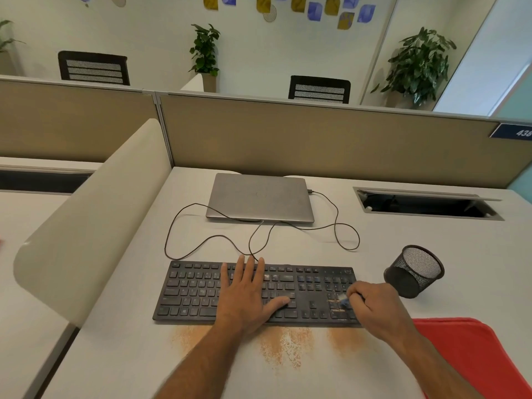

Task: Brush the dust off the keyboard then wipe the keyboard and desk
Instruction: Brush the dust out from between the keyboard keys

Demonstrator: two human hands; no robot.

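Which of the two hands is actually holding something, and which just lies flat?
The right hand holds something: its fingers curl round a small blue brush over the keyboard's number pad. The left hand lies flat on the middle keys, fingers straight, holding nothing.

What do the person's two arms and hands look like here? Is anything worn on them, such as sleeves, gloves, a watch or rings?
Both forearms are bare right down to the lower edge of the picture, so no sleeves show. The left hand and the right hand wear no gloves. No watch or bracelet shows at either wrist, and no rings show on the fingers in view.
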